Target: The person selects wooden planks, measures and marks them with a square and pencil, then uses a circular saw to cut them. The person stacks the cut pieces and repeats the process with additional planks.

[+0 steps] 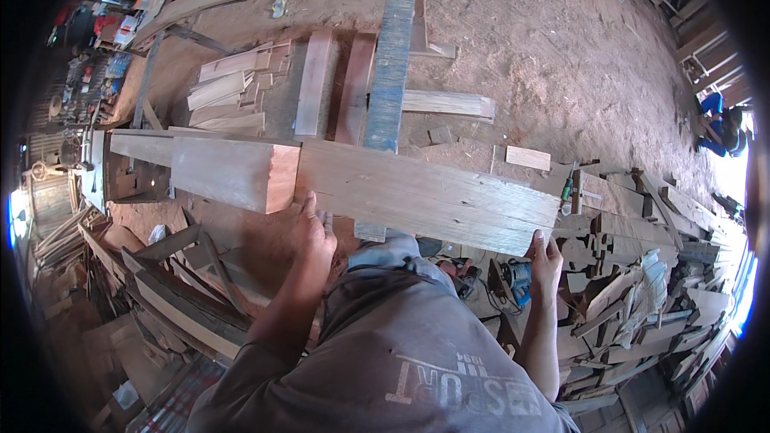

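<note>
A wide wooden plank (433, 196) lies across in front of me, slanting down to the right. My left hand (318, 232) grips its near edge by the left end, thumb up and the other fingers partly hidden below. My right hand (546, 261) is closed on the near right corner, thumb on top. Left of the plank rests a thick wooden block (224, 170) with a reddish end face turned toward my left hand. A worn blue-painted beam (391, 64) runs away from me and passes beneath the plank.
Cut boards (233, 88) lie on the dusty ground at far left. A stack of offcuts (642, 305) spreads along the right, with a green-handled screwdriver (567, 188) nearby. A blue power tool (517, 279) sits below the plank. Another person (722, 127) is at the far right.
</note>
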The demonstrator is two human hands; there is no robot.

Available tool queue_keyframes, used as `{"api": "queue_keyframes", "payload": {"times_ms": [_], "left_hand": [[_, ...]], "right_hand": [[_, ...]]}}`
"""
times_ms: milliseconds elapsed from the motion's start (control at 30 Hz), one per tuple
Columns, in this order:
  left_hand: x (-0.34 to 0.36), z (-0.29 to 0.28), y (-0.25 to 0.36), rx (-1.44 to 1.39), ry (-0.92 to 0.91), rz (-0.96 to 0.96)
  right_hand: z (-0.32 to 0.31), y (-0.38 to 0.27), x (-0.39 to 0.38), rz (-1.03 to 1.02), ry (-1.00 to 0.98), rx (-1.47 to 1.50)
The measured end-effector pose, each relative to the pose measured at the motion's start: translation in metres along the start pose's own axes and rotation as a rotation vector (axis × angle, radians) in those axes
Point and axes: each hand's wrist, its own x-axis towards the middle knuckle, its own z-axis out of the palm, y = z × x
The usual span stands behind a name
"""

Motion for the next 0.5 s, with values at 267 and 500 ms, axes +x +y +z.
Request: {"api": "queue_keyframes", "payload": {"times_ms": [267, 500], "left_hand": [[-0.003, -0.033, -0.017, -0.025, -0.305, -0.149], [-0.012, -0.054, -0.027, 0.119, -0.493, -0.326]], "right_hand": [[-0.047, 0.039, -0.022, 0.231, -0.069, 0.319], [-0.086, 0.074, -0.013, 0.141, -0.233, 0.492]]}}
